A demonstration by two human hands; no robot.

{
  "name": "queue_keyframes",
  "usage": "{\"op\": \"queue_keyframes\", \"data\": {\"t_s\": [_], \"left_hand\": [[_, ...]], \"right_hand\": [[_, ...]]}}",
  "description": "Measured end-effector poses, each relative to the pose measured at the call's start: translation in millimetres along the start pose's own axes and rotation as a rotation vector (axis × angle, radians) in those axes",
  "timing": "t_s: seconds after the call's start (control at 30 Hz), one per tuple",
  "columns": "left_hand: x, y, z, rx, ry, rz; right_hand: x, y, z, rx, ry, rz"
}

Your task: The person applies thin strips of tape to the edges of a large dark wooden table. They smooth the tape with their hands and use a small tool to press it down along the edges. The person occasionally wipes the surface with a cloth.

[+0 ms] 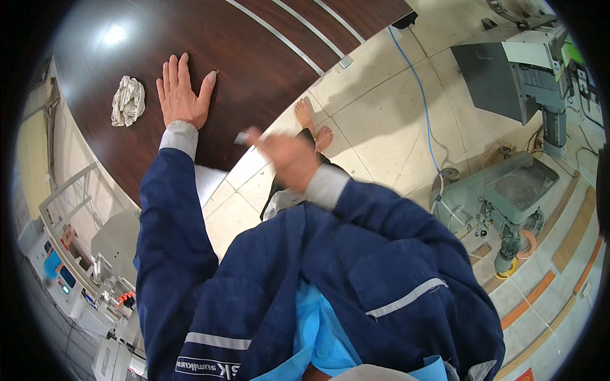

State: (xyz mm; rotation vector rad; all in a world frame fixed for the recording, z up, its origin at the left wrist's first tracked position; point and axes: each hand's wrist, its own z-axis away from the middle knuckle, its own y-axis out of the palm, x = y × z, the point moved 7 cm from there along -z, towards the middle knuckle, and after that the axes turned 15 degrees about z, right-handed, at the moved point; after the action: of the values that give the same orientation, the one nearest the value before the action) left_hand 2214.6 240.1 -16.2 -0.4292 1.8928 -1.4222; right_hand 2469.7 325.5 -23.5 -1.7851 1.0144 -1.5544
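Note:
My left hand (pixel 184 95) lies flat on a dark brown wood-grain panel (pixel 260 108), fingers stretched and thumb out to the side. Left of it on the panel sits a crumpled whitish cloth (pixel 129 101). My right hand (pixel 286 155), smeared by motion, is closed beside the panel's near edge. A small pale flat piece (pixel 241 137) sticks out past its fingertips; what kind of thing it is stays too blurred to tell.
Light metal strips (pixel 279 35) run across the panel's far part. A blue hose (pixel 419 82) crosses the tiled floor on the right, towards a grey-green machine (pixel 518 190) with a motor. More machinery (pixel 70 273) stands at the left. My bare feet (pixel 305 113) show below the panel edge.

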Motion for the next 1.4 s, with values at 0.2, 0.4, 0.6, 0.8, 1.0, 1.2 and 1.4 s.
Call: {"op": "queue_keyframes", "data": {"t_s": [0.2, 0.4, 0.6, 0.8, 1.0, 1.2, 1.4], "left_hand": [[-2, -2, 0, -0.003, -0.001, 0.009], [-6, -3, 0, -0.022, 0.03, -0.022], [-17, -16, -2, -0.001, 0.008, -0.008], [-12, -14, -1, 0.012, -0.009, 0.078], [1, -18, 47, 0.083, 0.174, 0.126], [43, -71, 190, 0.165, 0.178, 0.15], [80, -99, 326, 0.28, 0.102, 0.128]], "right_hand": [[-65, -31, 5, -0.046, 0.23, 0.246], [-212, -140, 2, -0.521, 0.466, 0.578], [-26, -3, 7, -0.336, 0.111, 0.186], [16, 27, 1, -0.376, 0.111, -0.034], [42, 34, 14, -0.454, 0.356, 0.248], [147, 87, 18, -0.081, -0.045, 0.025], [84, 68, 10, -0.362, 0.462, 0.354]]}}
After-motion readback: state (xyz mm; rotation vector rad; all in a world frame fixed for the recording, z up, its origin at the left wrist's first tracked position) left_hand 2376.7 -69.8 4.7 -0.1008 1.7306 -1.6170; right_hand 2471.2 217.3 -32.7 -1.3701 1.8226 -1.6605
